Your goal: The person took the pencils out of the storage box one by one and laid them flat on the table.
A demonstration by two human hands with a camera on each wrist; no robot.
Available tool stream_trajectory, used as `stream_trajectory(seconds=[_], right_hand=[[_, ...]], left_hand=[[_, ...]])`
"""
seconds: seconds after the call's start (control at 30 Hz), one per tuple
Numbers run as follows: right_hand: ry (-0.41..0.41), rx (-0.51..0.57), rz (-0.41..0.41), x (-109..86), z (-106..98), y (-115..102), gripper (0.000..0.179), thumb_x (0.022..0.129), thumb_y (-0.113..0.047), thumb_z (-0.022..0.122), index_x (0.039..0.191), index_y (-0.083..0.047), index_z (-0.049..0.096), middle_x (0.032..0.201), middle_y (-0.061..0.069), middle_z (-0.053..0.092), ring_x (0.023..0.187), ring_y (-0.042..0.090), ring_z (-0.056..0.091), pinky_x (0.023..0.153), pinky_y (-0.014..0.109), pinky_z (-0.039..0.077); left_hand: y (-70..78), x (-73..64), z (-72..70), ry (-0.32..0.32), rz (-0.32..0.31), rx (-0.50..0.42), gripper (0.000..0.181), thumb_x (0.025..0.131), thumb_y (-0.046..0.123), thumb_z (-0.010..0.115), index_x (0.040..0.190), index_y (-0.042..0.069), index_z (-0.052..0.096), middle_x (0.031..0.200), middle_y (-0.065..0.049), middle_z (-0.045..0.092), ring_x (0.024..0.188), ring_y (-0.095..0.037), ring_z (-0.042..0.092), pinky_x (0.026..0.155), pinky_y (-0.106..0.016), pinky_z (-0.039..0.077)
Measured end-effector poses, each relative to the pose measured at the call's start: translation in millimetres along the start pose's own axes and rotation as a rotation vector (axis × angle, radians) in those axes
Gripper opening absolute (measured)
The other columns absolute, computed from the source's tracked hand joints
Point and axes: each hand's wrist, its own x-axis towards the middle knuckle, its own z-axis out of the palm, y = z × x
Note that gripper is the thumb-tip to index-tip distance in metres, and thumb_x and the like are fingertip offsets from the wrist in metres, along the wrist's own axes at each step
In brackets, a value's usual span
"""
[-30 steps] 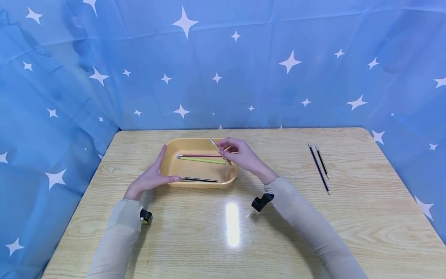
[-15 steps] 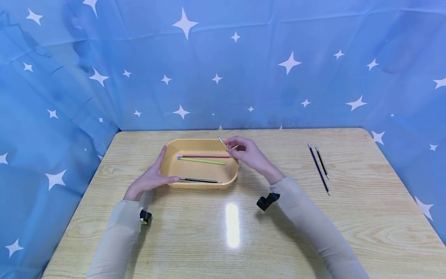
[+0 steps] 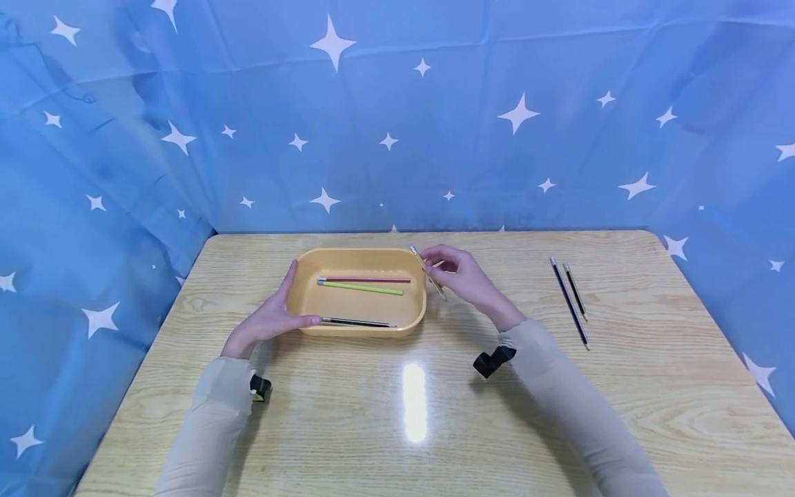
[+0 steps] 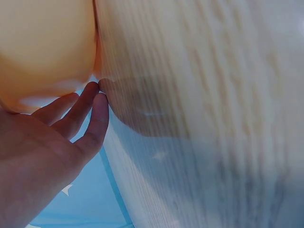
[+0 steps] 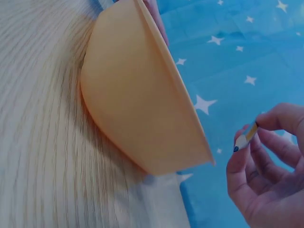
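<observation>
A yellow-orange plastic tub (image 3: pixel 357 331) sits on the table. My left hand (image 3: pixel 270 321) rests spread against its left end, thumb along the front rim. In the left wrist view, fingers (image 4: pixel 97 116) touch the outer wall. My right hand (image 3: pixel 462 276) pinches a gold-coloured pencil (image 5: pixel 247 136) between thumb and fingertips, just off the tub's right end. The pencil slants, its sharpened end towards me and its silver end away. Inside the tub lie a red pencil (image 3: pixel 373 279), a lime-green pencil (image 3: pixel 366 287) and, along the front wall, a black pencil (image 3: pixel 357 322).
To the right, a long dark pencil (image 3: pixel 568 301) and a shorter black pencil (image 3: pixel 575 292) lie side by side on the wood-grain table (image 3: pixel 497 442). A blue curtain with white stars (image 3: pixel 397 172) hangs close behind the table's back edge.
My right hand has moved to the right with the gold-coloured pencil, from over the tub to beyond its right rim. The left hand and the tub stay put.
</observation>
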Motion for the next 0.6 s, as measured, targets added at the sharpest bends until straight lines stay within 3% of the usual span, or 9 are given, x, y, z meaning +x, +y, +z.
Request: stream_trajectory(seconds=[0.33,0.6], right_hand=[[0.021,-0.018,0.035,-8.4,-19,14,0.029,0.094,-0.003,0.059,0.122,0.004,0.06,0.104,0.021,0.063,0.086,0.024,0.059,0.069,0.03,0.05],[0.023,-0.024,0.067,-17.8,-35,20,0.029,0.095,-0.003,0.058,0.123,0.005,0.058,0.107,0.024,0.061,0.085,0.023,0.059,0.067,0.027,0.049]], left_hand=[[-0.5,1.6,-0.8,0.008,0.001,0.02,0.12,0.082,0.028,0.078,0.153,0.021,-0.018,0.159,-0.016,-0.012,0.143,-0.042,0.002,0.112,-0.058,0.01],[4.5,-0.4,-1.3,0.002,-0.004,0.022,0.12,0.082,0.026,0.078,0.152,0.018,-0.019,0.158,-0.019,-0.012,0.142,-0.045,0.002,0.111,-0.06,0.01]])
